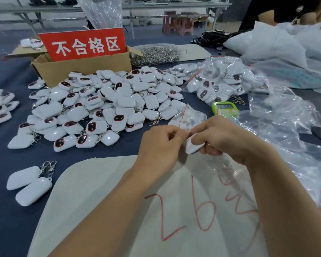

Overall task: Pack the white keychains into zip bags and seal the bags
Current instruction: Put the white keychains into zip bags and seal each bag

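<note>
A large heap of white keychains with dark oval faces and metal clasps covers the blue table ahead of me. In front of it my right hand grips a white keychain together with a clear zip bag that has a red seal line. My left hand pinches the bag's edge right beside the keychain. Two more white keychains lie face down at the near left. A big clear bag of packed keychains sits at the right.
A cardboard box with a red sign stands behind the heap. A white sheet with red writing lies under my arms. A green timer, loose clear plastic, a bag of metal clasps and another person are at the right.
</note>
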The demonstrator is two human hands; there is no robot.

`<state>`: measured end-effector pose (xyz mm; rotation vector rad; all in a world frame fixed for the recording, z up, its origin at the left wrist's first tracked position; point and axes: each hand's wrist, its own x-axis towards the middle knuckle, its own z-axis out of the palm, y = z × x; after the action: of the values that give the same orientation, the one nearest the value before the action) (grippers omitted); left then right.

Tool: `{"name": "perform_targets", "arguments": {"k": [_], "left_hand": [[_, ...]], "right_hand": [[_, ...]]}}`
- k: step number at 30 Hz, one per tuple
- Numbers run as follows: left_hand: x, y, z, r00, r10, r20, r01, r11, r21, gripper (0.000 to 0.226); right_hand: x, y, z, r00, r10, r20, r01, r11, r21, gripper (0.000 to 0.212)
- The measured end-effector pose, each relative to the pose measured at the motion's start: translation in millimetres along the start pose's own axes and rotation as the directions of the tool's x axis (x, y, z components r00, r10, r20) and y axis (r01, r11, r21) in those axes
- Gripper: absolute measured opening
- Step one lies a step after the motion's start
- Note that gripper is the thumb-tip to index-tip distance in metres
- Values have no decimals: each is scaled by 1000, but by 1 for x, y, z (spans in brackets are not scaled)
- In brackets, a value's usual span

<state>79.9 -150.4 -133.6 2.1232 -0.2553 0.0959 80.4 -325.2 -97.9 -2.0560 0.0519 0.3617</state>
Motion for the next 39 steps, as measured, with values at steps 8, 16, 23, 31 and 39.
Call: {"name": "perform_targets", "arguments": {"k": [8,16,23,31,39], "left_hand": [[6,0,2,997,-52,53,43,986,164,24],[2,7,12,1000,-20,-10,22,934,358,21],[5,8,13,996,-86,15,81,976,201,20],[-6,22,13,991,130,22,-115,935,-337,15],[2,13,1,992,4,-124,-47,936,-348,9]], "right_hand": [[-6,0,-7,996,-8,88,10,999,-32,38],[7,1,-8,879,-74,-471,81,997,-5,13],[8,1,4,932,-100,-349,58,990,-129,12],[5,-4,4,718,-264,-644,64,947,-316,3],[-4,-7,-9,638,-112,-761,-344,843,-413,41]]}}
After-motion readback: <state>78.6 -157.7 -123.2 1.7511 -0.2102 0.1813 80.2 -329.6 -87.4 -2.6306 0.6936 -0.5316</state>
